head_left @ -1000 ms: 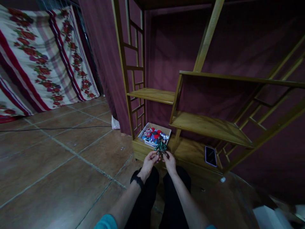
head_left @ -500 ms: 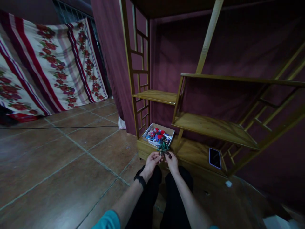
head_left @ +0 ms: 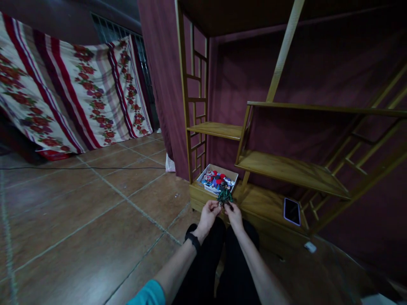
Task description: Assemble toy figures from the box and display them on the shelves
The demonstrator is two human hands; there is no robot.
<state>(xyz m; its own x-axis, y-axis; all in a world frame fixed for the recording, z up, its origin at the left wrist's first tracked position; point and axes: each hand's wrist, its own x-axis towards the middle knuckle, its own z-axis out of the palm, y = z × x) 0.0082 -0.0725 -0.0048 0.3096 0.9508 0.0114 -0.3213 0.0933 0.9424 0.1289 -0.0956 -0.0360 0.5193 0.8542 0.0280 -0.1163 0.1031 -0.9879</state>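
My left hand (head_left: 209, 214) and my right hand (head_left: 234, 216) are in front of my knees, close together. Between them they hold a small shiny green-and-black object (head_left: 225, 195) with a jagged outline, possibly a toy figure; its exact kind is too small to tell. The fingers of both hands are closed on its lower part, one hand at each side. Just beyond it is an open white box (head_left: 235, 175) full of small red, purple, blue and white pieces (head_left: 216, 180). The held object overlaps the near corner of the box in view.
The box stands on the low base of a wooden shelf unit (head_left: 270, 167). A tablet or phone with a purple edge (head_left: 291, 211) lies on the base further right. A flowered striped cloth (head_left: 95, 97) hangs at left. A black cable (head_left: 127, 168) crosses the tiled floor.
The view has turned slightly left, so the shelf and box appear further right. Both hands still hold the green-and-black object, which looks a little more upright.
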